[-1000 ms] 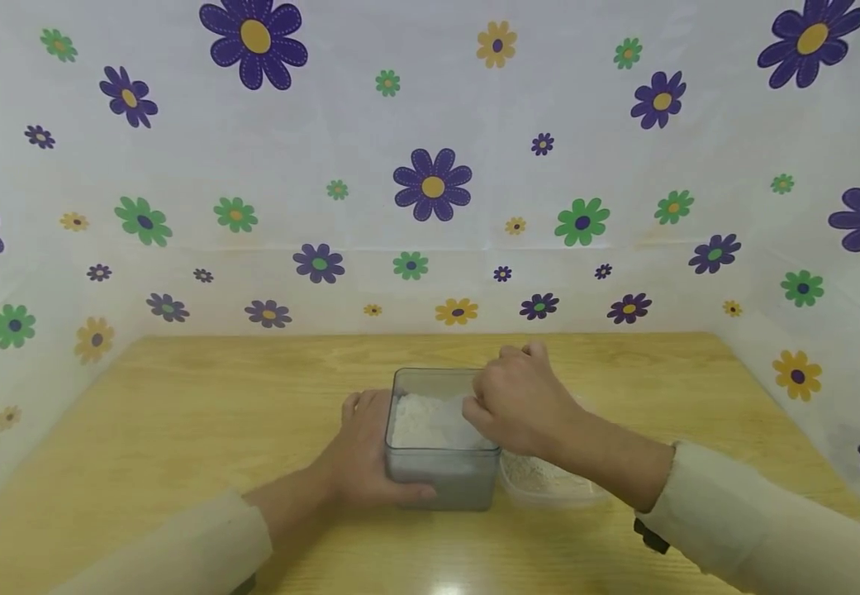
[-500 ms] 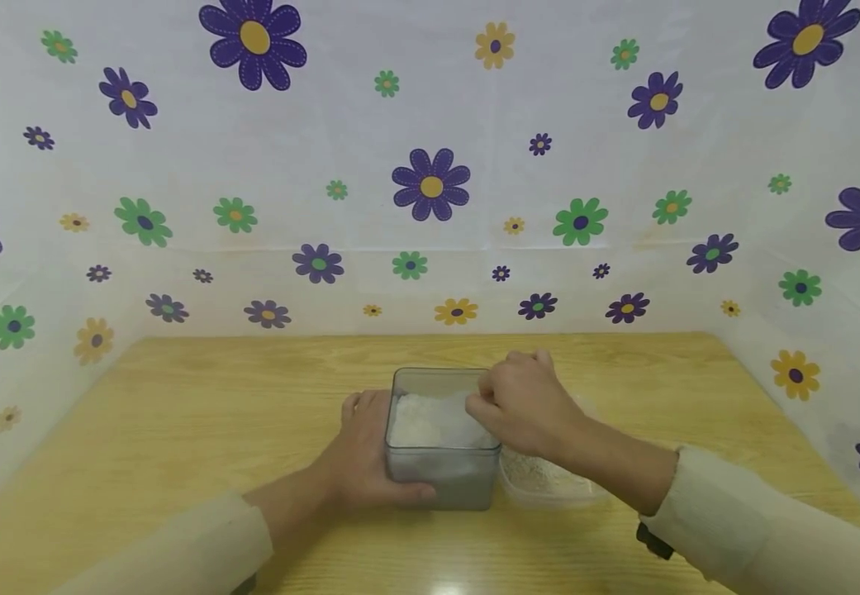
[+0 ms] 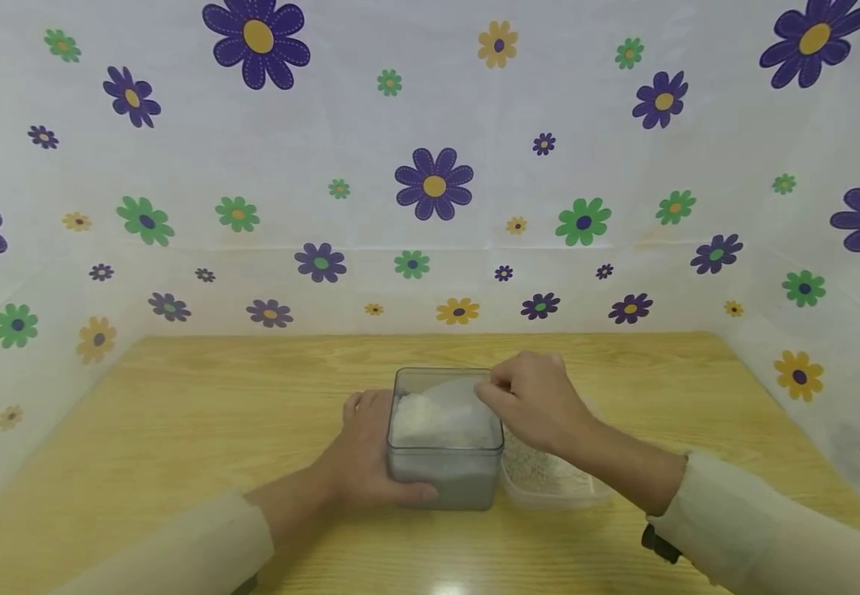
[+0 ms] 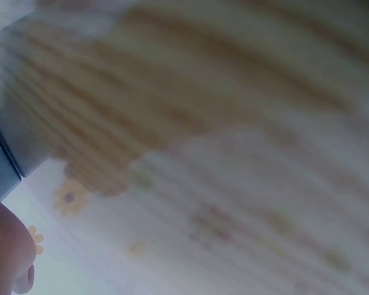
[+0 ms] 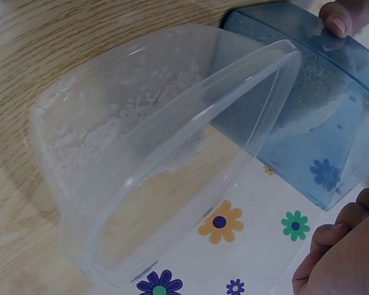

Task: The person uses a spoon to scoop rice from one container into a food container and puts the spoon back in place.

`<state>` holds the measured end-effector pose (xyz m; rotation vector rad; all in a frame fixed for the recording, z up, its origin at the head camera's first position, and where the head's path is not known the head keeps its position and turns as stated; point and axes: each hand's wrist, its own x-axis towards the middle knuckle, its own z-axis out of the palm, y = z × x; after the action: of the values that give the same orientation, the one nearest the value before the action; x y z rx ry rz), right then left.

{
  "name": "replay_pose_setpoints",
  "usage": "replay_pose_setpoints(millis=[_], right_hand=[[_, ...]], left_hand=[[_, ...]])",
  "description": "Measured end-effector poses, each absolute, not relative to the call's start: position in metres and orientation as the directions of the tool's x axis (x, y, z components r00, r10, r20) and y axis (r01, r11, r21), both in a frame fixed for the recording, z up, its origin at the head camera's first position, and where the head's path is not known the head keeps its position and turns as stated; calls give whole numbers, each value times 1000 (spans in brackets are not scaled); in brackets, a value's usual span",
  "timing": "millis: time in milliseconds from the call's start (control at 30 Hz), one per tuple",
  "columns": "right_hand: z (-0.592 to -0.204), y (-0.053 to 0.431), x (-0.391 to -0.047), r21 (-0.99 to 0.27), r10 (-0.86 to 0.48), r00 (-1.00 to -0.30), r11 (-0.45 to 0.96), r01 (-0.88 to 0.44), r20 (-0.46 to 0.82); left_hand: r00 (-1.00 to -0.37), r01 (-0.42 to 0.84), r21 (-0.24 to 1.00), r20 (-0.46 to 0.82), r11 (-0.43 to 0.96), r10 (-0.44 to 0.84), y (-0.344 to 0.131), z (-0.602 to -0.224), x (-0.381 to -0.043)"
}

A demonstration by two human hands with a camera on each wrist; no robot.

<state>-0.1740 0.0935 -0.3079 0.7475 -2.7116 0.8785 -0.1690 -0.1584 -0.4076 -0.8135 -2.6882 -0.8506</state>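
Observation:
A clear grey-blue square container (image 3: 444, 479) of white rice (image 3: 416, 417) stands at the table's middle. My left hand (image 3: 366, 450) grips its left side, thumb along the front wall. Over the container's right rim, my right hand (image 3: 537, 401) pinches a whitish, translucent scoop-like piece (image 3: 455, 401) that reaches down into the rice; its exact form is unclear. To the right, partly under my right forearm, sits a clear plastic tub (image 3: 559, 496) with rice grains (image 5: 111, 138) inside. The left wrist view shows only a blurred part of the left hand and the container's edge (image 4: 15, 169).
The wooden table (image 3: 251, 372) holds both containers close together. A white flowered cloth (image 3: 355, 165) stands behind the table and along both sides. A dark wrist strap (image 3: 660, 545) hangs below the right sleeve.
My right hand has shifted slightly right, its wrist turning, and more of the whitish piece shows above the rice. The left hand and both containers stay where they were.

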Motion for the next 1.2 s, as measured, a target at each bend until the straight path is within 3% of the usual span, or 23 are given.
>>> replay_pose_setpoints(millis=[533,1200], right_hand=[[-302,130,-172,-629,-274,-920,672,-391,279],[-310,210,-161,-546,-232,-907,736,-399,350]], left_hand=[[-827,561,457,343,690,446,-158,-407,-168],[-826,564,482,341,670,449,-156,-406,-168]])
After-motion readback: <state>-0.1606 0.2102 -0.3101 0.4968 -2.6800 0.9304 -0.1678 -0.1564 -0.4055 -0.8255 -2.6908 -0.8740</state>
